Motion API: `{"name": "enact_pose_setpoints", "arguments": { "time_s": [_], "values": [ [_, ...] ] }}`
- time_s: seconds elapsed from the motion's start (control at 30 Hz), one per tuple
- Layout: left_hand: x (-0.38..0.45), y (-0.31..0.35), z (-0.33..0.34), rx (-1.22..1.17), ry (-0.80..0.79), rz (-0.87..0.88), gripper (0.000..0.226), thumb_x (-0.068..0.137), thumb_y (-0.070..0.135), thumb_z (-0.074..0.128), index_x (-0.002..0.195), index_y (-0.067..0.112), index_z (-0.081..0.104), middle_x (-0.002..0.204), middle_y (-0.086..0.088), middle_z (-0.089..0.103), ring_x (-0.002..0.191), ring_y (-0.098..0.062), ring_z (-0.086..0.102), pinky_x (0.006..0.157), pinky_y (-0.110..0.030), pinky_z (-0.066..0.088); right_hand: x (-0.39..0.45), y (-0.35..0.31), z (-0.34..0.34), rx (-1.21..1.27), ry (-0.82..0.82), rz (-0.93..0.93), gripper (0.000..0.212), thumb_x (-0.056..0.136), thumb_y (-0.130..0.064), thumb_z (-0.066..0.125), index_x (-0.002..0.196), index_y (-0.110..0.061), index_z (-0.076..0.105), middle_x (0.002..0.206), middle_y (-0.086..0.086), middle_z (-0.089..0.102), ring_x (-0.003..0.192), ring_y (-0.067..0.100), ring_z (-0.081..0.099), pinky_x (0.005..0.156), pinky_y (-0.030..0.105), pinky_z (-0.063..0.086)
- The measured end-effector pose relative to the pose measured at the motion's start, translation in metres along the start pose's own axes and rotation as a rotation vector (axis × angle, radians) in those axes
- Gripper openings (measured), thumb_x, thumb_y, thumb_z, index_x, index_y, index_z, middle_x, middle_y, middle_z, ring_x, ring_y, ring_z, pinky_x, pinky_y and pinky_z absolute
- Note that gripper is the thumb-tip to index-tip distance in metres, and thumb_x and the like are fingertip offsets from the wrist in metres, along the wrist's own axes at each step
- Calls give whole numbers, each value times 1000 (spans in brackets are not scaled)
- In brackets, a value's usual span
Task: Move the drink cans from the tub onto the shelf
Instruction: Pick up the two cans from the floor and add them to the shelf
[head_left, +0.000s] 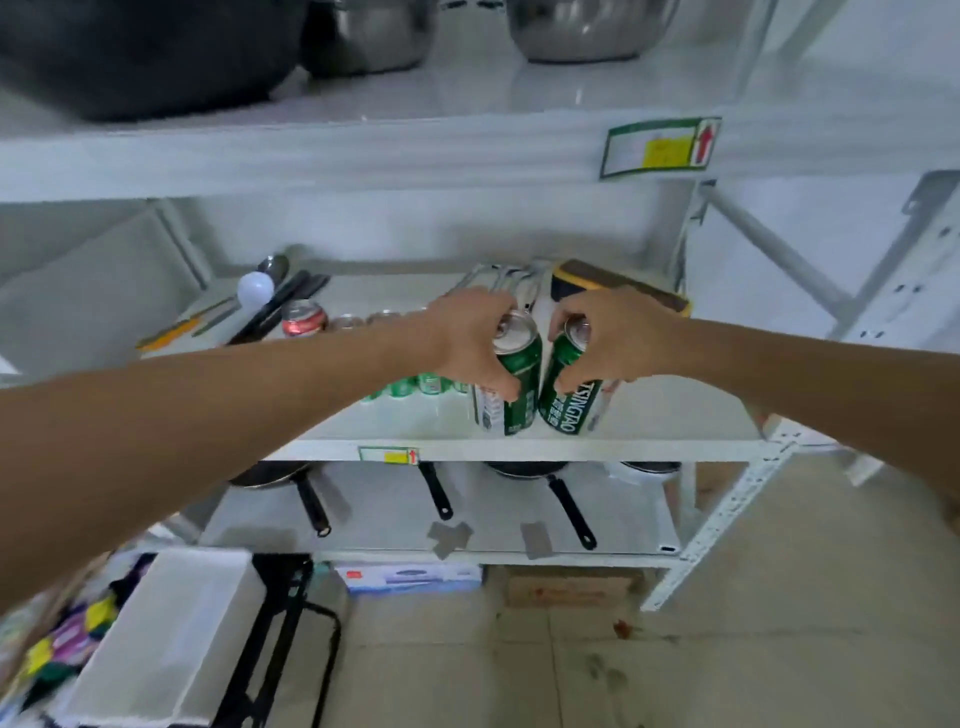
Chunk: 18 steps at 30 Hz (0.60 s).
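Observation:
My left hand (475, 340) grips a green drink can (511, 387) from above, and the can stands near the front of the white middle shelf (649, 423). Beside it, my right hand (608, 338) grips a second green can (569, 395), which tilts slightly to the left. The two cans nearly touch. Behind my left forearm a row of green cans (421, 387) stands on the same shelf. A red can (304, 318) stands further back at the left. The tub is not in view.
A white bulb (255, 287), cutlery and a yellow-edged board (623, 288) lie at the shelf's back. Frying pans (540, 475) rest on the lower shelf, metal bowls (576, 28) on the top one. A white box (171, 634) and black frame sit on the floor at the left.

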<state>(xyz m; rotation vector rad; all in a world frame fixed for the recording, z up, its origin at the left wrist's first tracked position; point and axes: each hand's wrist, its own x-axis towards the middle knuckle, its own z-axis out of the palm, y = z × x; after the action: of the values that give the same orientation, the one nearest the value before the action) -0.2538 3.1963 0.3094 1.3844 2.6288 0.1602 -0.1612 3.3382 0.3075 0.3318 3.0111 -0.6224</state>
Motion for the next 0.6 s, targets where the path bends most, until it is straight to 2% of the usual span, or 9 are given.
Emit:
{"name": "enact_pose_setpoints", "arguments": {
  "time_s": [0.1, 0.2, 0.27, 0.37, 0.5, 0.6],
  "values": [
    [60, 17, 6, 46, -4, 51, 62, 60, 44, 79, 103, 10, 50, 97, -5, 54, 83, -21, 45, 67, -27, 33, 23, 51, -10, -4, 13, 92, 42, 59, -33, 77, 96, -25, 58, 79, -5, 60, 59, 20, 67, 49, 34, 57],
    [109, 21, 11, 62, -1, 86, 68, 57, 49, 77, 108, 12, 52, 109, -6, 62, 93, -26, 55, 76, -33, 47, 52, 88, -12, 38, 8, 145, 44, 58, -33, 79, 97, -26, 60, 89, -3, 60, 60, 11, 61, 50, 32, 57],
    [138, 18, 16, 145, -1, 99, 72, 57, 53, 74, 114, 16, 51, 113, -5, 61, 101, -27, 56, 82, -37, 45, 74, 107, -10, 51, -2, 165, 47, 58, -32, 80, 100, -23, 62, 90, -4, 60, 70, 17, 64, 59, 35, 59],
    [181, 9, 29, 221, -24, 112, 70, 57, 53, 74, 113, 18, 50, 109, -3, 60, 101, -26, 55, 80, -37, 38, 109, 130, -1, 34, -14, 193, 49, 57, -32, 79, 102, -22, 62, 90, -4, 61, 80, 20, 62, 70, 37, 58],
    [223, -10, 46, 279, -59, 75, 69, 58, 51, 74, 113, 17, 50, 99, -1, 55, 105, -27, 53, 94, -43, 35, 159, 146, 18, -36, -19, 179, 46, 59, -34, 76, 101, -21, 60, 93, -2, 64, 84, 21, 59, 63, 28, 42],
    [244, -32, 68, 333, -85, 59, 72, 61, 50, 74, 119, 16, 49, 112, -4, 60, 109, -28, 52, 96, -44, 36, 194, 152, 40, -69, -21, 179, 49, 61, -32, 75, 106, -21, 59, 89, -3, 55, 92, 25, 60, 67, 29, 37]
  ]
}}
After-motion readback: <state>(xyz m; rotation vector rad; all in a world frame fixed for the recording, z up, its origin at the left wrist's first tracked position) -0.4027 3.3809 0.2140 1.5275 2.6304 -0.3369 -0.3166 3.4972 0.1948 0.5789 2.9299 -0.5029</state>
